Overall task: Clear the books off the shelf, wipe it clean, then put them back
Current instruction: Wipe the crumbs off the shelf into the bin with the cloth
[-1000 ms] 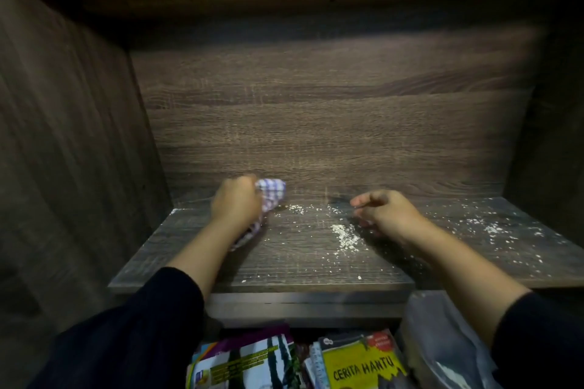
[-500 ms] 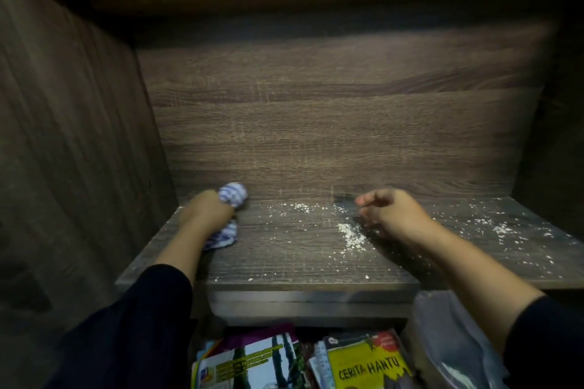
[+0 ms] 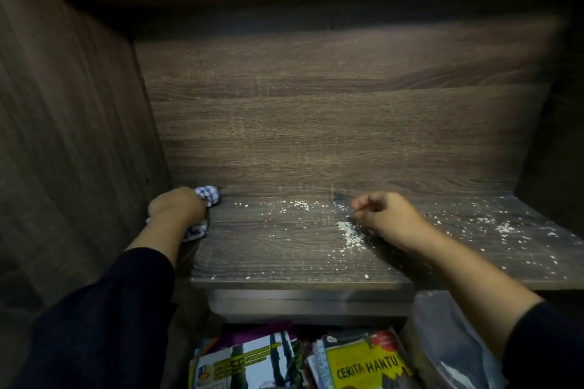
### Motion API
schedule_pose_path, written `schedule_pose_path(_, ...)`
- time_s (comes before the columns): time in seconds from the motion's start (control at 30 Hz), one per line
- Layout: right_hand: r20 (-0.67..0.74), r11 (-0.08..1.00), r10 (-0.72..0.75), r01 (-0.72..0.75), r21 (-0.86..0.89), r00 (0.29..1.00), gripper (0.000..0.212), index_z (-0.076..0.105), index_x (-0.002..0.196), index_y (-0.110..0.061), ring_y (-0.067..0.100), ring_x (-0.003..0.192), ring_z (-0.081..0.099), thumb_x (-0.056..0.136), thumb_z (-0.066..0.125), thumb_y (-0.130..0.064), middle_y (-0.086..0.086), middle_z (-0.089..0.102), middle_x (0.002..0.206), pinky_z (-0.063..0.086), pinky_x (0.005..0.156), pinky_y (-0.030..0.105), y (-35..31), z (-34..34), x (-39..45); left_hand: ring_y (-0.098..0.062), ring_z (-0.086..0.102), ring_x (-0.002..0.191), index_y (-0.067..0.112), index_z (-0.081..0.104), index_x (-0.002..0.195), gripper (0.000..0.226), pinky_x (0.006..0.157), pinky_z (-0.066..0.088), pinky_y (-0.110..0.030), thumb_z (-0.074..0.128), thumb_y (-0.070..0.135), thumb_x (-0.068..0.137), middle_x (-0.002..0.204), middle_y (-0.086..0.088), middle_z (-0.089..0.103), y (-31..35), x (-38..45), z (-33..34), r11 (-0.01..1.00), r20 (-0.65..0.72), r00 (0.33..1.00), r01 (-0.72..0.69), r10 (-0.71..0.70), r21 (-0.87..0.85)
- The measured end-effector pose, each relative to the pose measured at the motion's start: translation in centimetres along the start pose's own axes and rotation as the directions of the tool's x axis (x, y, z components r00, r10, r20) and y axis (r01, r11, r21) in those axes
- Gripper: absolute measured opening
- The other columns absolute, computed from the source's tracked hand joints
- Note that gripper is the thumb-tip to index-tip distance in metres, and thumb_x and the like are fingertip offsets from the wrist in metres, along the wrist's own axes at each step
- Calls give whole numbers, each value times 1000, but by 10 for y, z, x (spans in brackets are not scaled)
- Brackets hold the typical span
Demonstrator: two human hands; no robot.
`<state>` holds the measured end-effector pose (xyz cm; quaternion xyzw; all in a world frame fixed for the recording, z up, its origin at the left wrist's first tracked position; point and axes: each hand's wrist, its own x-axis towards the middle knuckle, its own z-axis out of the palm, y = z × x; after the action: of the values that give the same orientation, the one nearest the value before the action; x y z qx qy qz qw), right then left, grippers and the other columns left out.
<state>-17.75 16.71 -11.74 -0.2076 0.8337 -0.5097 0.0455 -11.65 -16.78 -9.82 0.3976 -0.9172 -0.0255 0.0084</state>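
Two hands: both work on the shelf (image 3: 284, 256), which holds no books at the moment.
Shelf: its dark wood board carries white crumbs (image 3: 347, 230) in a small heap near the middle, a thin line by the back panel (image 3: 316, 123), and a scatter towards the right end.
Cloth (image 3: 207, 194): blue-checked, bunched, touching the board in the back left corner.
Left hand (image 3: 177, 210): fingers curl round the cloth and press it down.
Right hand (image 3: 387, 218): fingers loosely curled and holding nothing, it rests on the board just beside the heap.
Books (image 3: 363, 363): they lie stacked below the shelf's front edge.
Advice: sweep from the corner rightwards in overlapping passes, keep the cloth flat, gather the crumbs together, and avoid pushing them over the front onto the books.
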Motion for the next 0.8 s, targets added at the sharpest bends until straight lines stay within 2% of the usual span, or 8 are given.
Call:
schedule_pose_path(0.13,-20,999,-19,19,-26,1000,17,63,89,-14,8,69,52,90,56,1,2,61,86,41,62,14,-4,-7,-4,-24,52,125,16,51,137,57,102,40,-34,48,48,89,140,-3,52,-2,4,1,997,32,998,56,-57,50)
schedule_pose_path(0.27,-33,998,-30,28,-57,999,17,65,99,-11,12,79,54,89,57,1,2,61,89,40,64,11,-3,-15,-8,-25,50,127,15,47,140,50,102,40,-37,39,37,96,143,-2,49,8,-1,4,986,17,995,95,-98,134)
schedule_pose_path(0.37,-55,998,-20,17,-59,998,18,63,94,-15,14,81,56,89,57,1,5,63,91,44,74,20,0,-21,-10,-30,53,122,13,49,138,55,99,42,-39,46,40,90,139,-8,52,2,7,14,995,40,998,58,-55,-79)
schedule_pose_path(0.43,-60,999,-16,13,-48,998,18,63,94,-14,19,88,58,89,56,1,8,64,95,47,81,27,-2,-25,-12,-34,60,107,7,56,126,59,92,47,-38,49,48,84,123,-17,61,-5,13,17,967,-14,999,34,-39,-251)
schedule_pose_path(0.53,-53,1000,-4,2,-28,999,17,63,99,-11,20,83,55,90,55,1,8,62,94,46,68,26,-4,-29,-13,-31,66,90,7,66,99,45,85,50,-37,49,46,85,99,-16,69,4,4,22,934,-56,998,4,-26,-357)
schedule_pose_path(0.63,-60,999,-3,1,-37,998,18,64,102,-10,20,85,55,90,55,1,9,62,96,46,70,28,-4,-25,-11,-26,68,89,10,67,91,31,78,49,-28,54,38,88,99,-12,72,44,-22,27,907,-111,979,-198,169,-371)
schedule_pose_path(0.73,-60,996,-14,9,-84,998,18,64,103,-7,19,89,55,90,55,1,7,62,96,44,77,26,-4,-14,-8,-19,62,75,11,67,83,11,58,42,-22,58,16,88,85,-13,71,94,-65,26,754,-124,918,-382,377,-534)
schedule_pose_path(0.8,-40,990,-24,18,-141,999,18,65,102,-9,20,96,59,90,55,0,7,65,99,44,87,27,-5,-7,-7,-25,64,81,9,67,89,14,62,41,-25,53,7,86,90,-15,71,112,-81,15,746,-278,891,-452,358,-489)
